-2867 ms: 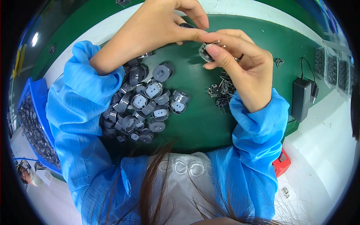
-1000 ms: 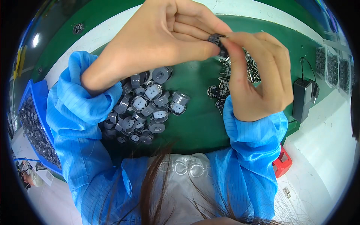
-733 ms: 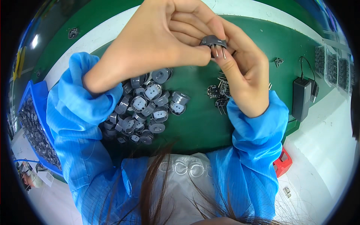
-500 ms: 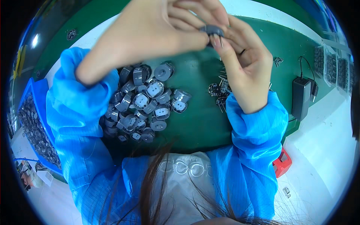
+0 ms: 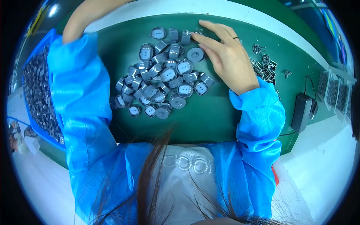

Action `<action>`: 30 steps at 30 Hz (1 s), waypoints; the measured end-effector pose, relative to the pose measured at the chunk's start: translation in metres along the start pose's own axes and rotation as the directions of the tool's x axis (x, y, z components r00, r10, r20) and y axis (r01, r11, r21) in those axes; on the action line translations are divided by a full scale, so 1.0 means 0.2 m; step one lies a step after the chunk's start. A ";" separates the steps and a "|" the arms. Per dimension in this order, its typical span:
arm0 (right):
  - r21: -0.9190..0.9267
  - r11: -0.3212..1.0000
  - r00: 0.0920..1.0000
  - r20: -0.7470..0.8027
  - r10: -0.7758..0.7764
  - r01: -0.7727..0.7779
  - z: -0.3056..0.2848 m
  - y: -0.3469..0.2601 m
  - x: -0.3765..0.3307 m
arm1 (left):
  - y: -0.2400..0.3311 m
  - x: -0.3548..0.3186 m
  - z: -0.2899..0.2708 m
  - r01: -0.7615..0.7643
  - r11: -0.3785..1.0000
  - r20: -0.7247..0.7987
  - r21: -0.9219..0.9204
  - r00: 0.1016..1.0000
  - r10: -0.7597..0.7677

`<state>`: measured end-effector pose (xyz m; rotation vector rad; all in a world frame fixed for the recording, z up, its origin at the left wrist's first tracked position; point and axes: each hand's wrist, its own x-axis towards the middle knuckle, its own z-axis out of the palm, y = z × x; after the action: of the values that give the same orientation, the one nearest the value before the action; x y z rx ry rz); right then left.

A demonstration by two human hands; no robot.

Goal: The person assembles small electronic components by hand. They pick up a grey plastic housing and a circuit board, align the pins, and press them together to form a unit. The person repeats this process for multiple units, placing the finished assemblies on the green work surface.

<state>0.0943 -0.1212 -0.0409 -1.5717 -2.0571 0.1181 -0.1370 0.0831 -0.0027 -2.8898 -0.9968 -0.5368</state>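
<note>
My right hand [image 5: 233, 60] is over the far right of a heap of small round grey plastic housings [image 5: 168, 74], its fingers stretched and apart. The index fingertip touches or nearly touches a housing standing on its side [image 5: 186, 37]. Beside the thumb lies a flat round housing [image 5: 195, 55]. A small metallic piece [image 5: 199, 32] shows partly between the fingers. My left forearm [image 5: 88, 17] reaches out past the upper edge, so the left hand is out of sight. Several housings show a pale face with dark slots.
Small circuit boards with metal pins [image 5: 265, 71] lie right of my right hand. A blue tray [image 5: 48, 38] full of small dark parts stands at the left. On the right are a black power adapter [image 5: 301, 112] and clear boxes [image 5: 332, 93]. A green mat [image 5: 210, 123] covers the table.
Both hands were together, holding a grey housing and a pinned part. They have parted: the left has gone out of view past the upper edge, the right has come down to the heap, empty.
</note>
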 end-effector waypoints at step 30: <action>0.588 0.671 0.693 -0.244 0.679 -0.451 -0.40 0.20 -0.18 | 0.81 0.49 0.14 0.032 0.636 0.447 -0.771 0.738 0.505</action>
<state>0.1720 -0.1609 -0.0016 -1.6656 -0.9892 0.4349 0.0414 0.0165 0.0158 -4.0383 -0.3434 0.1725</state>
